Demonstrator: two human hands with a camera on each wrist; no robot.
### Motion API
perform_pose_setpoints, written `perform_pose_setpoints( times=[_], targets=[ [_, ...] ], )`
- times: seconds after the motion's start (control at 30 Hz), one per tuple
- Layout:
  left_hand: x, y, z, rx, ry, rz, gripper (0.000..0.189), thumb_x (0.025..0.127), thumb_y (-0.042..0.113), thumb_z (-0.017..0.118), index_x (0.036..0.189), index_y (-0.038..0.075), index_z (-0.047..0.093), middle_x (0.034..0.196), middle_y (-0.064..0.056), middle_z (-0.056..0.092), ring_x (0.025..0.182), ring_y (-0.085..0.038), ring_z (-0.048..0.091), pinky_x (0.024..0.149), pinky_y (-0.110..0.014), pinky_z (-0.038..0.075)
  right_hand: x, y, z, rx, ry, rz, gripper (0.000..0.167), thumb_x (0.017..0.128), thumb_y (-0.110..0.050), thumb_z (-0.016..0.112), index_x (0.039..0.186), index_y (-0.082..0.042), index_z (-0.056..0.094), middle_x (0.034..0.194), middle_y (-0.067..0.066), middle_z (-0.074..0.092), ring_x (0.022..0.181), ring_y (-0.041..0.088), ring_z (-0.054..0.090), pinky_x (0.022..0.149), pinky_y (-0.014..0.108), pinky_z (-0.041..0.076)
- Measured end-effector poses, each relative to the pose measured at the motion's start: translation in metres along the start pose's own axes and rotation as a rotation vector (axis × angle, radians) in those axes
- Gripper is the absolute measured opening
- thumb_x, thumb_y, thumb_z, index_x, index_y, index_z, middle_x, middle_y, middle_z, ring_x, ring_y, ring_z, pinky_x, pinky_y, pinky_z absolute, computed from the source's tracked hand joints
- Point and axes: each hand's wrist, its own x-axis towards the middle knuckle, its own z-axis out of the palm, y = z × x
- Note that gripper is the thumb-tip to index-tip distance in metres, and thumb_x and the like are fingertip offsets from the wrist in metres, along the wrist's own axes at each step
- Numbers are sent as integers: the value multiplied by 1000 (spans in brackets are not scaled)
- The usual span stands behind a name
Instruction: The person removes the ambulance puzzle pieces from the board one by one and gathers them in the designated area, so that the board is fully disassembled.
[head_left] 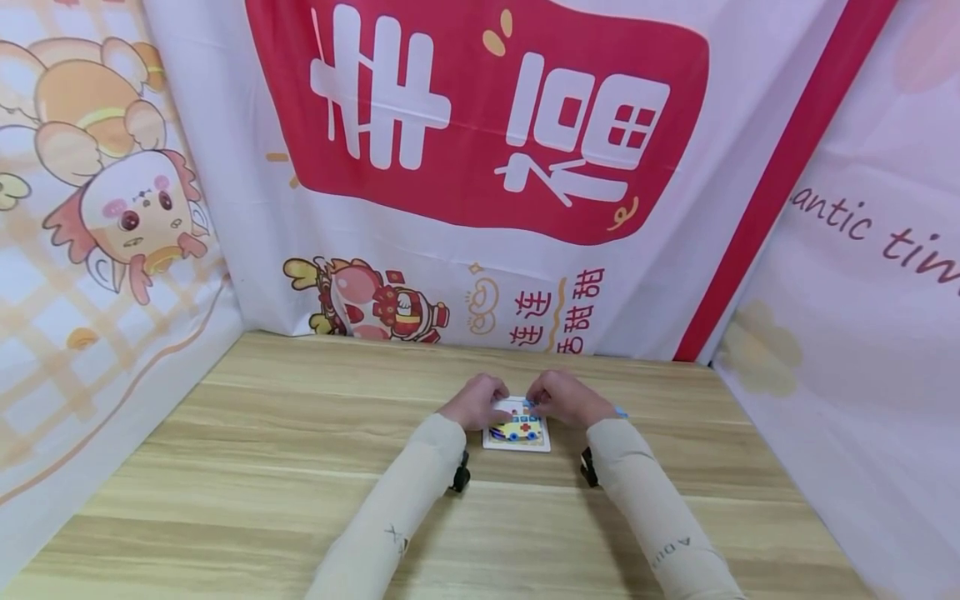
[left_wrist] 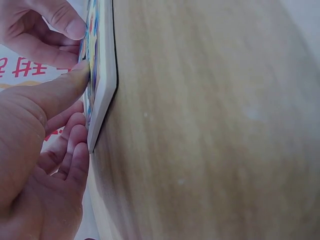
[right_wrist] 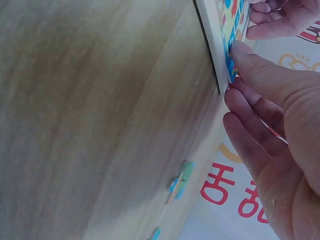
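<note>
A small square puzzle board with a white frame and a yellow ambulance picture lies on the table between both hands. My left hand holds its left side, the thumb on the picture and the other fingers at the edge. At the far right corner, my right hand pinches a blue puzzle piece under the thumb, its other fingers beside the board's edge. In the right wrist view the piece sits at the board's rim; how far it is seated is hidden.
Loose colourful pieces lie on the wooden table beyond the right hand; a blue bit of them shows past that wrist. A printed cloth hangs along the table's back edge, with more cloth at both sides.
</note>
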Motion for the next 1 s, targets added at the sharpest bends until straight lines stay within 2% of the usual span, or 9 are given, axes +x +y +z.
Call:
perform_pose_setpoints(
  times=[0.33,0.47,0.67,0.9,1.0],
  targets=[
    [0,-1,0,19,4,13,38,91,16,84,122,-3,71,119,-15,70,112,-26,62,105,-44,54,-1,1,5,-44,68,-33,15,94,-15,81,108,-10,79,99,-1,74,91,13,63,89,37,58],
    [0,-2,1,12,6,21,38,90,16,84,121,-3,71,118,-15,71,111,-27,63,105,-44,54,-3,1,5,-24,98,-36,13,93,-9,80,106,-10,78,100,1,75,93,14,66,90,38,60],
    [1,-2,1,-7,6,27,38,91,15,83,121,-4,71,119,-16,71,113,-28,63,105,-45,54,-7,0,-2,4,138,-90,19,93,6,72,99,-10,79,100,3,77,95,17,70,89,37,62],
    [-1,-2,-1,11,10,21,37,90,16,84,119,-3,72,117,-15,71,111,-26,63,105,-44,54,-14,4,-10,79,153,-171,13,95,3,72,97,-8,79,96,4,78,90,14,70,85,33,62],
    [-1,-1,0,8,6,14,38,90,16,84,120,-3,71,118,-15,70,111,-26,63,105,-44,53,-19,9,-13,106,161,-156,13,97,1,71,99,-9,80,97,3,78,90,13,70,85,33,62]
  ],
)
